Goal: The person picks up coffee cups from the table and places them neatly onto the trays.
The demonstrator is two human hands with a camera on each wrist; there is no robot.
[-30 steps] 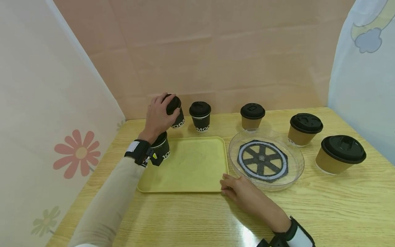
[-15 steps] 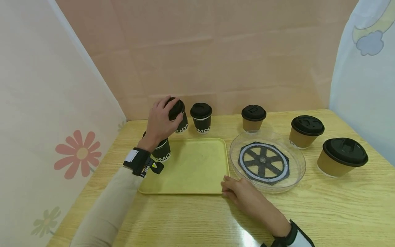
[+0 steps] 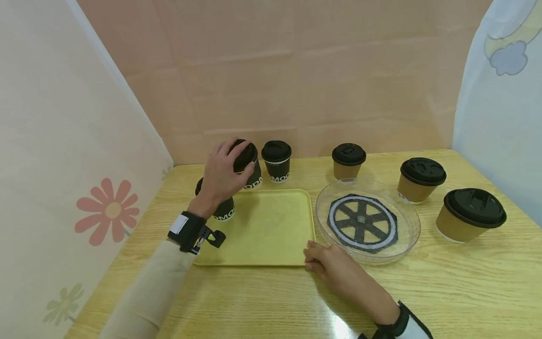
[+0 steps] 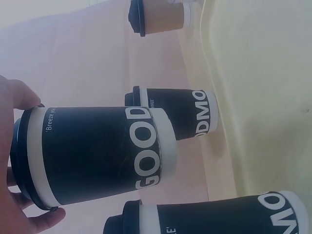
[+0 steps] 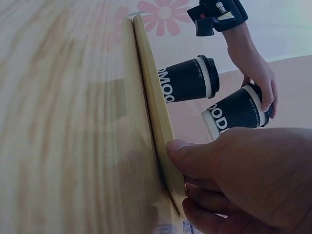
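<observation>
- The left hand (image 3: 223,175) grips a black lidded cup (image 4: 97,151) by its lid, raised just beyond the tray's rim at 12 o'clock from the tray's middle (12 pointing away from the person); it reads "GOOD", with small print starting "Breeze you".
- The right hand (image 3: 332,266) pinches the yellow tray (image 3: 271,230) at its 5 o'clock corner; the right wristband (image 3: 408,325) is cut off.
- On the tray, at 10 o'clock, stands a second black cup (image 3: 227,211), partly hidden by the left hand; "DMOO" shows.
- A third black cup (image 3: 277,170) stands past the rim, towards 1 o'clock, its lettering wrapping out of sight.
- At 3 o'clock sits one clear dish (image 3: 409,227) with a dark wheel shape (image 3: 361,219).
- Three brown cups (image 3: 348,170) stand between 2 and 3 o'clock on the desk (image 3: 254,301); any writing is too small to read.
- Six cups altogether, all lidded.
</observation>
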